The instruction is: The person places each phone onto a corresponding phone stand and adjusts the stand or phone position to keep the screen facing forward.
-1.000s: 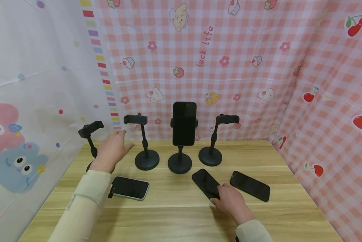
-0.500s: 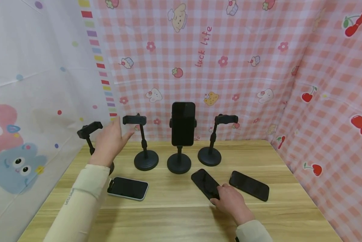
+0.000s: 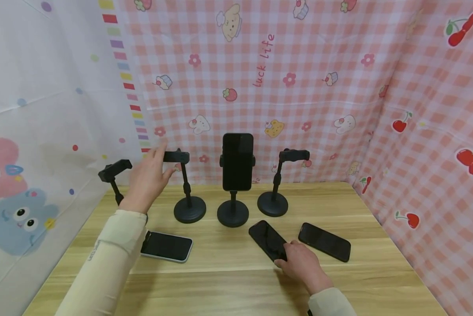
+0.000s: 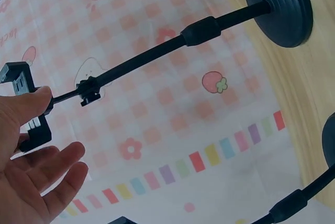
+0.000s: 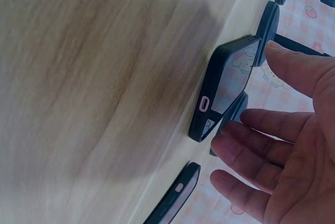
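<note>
In the head view my left hand [image 3: 147, 177] is at the clamp [image 3: 177, 157] of the second phone stand [image 3: 187, 188] from the left. The left wrist view shows its thumb in front of that black clamp [image 4: 39, 139], the index finger partly behind it and the other fingers loosely spread. My right hand [image 3: 302, 264] holds the lower end of a black smartphone [image 3: 266, 237] lying on the table, thumb and fingers at opposite edges. In the right wrist view, this smartphone [image 5: 227, 80] shows its charging port end.
A leftmost stand [image 3: 115, 171] is partly behind my left arm. The middle stand [image 3: 233, 213] bears an upright smartphone [image 3: 238, 162]; another stand [image 3: 274, 203] is right of it. A pale-edged smartphone [image 3: 167, 247] and a black smartphone [image 3: 325, 242] lie on the wooden table [image 3: 220, 289].
My left hand has moved up and right, from between the two left stands to the second stand's clamp. My right hand stays at the smartphone. The head view has shifted slightly.
</note>
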`<state>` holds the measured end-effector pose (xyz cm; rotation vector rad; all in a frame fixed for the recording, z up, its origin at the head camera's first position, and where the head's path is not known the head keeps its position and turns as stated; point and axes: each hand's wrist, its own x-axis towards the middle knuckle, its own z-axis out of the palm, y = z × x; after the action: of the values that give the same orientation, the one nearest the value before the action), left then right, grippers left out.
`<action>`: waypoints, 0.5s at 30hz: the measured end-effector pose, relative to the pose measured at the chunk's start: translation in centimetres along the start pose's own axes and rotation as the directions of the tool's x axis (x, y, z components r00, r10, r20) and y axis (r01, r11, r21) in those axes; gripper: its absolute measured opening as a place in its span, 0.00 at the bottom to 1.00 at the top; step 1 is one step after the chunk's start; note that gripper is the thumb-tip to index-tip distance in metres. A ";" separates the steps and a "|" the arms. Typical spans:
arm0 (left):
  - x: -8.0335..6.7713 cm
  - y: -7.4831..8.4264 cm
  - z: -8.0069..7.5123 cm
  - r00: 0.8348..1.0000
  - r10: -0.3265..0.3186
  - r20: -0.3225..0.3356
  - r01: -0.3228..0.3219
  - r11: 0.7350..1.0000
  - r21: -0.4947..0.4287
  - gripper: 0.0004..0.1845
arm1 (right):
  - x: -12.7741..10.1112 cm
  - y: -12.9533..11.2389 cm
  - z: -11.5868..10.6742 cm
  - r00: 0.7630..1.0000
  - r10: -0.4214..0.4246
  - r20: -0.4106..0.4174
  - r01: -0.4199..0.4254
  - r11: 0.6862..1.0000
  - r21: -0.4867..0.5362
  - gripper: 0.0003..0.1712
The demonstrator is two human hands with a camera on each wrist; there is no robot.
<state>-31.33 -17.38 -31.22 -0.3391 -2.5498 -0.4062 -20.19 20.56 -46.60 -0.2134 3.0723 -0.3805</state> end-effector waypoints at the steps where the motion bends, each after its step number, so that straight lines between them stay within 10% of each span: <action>1: 0.0 0.0 0.1 1.000 0.003 -0.004 -0.003 1.000 0.003 0.37 | 0.0 0.0 0.0 1.000 0.002 0.003 -0.002 1.000 0.000 0.29; 15: 0.4 0.2 0.4 0.995 0.025 -0.096 -0.025 1.000 0.008 0.21 | 0.0 0.1 0.0 1.000 -0.001 0.007 0.001 1.000 0.006 0.29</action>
<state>-31.75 -17.02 -31.30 -0.3402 -2.4503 -0.3944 -20.19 20.66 -46.65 -0.2157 3.0635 -0.3880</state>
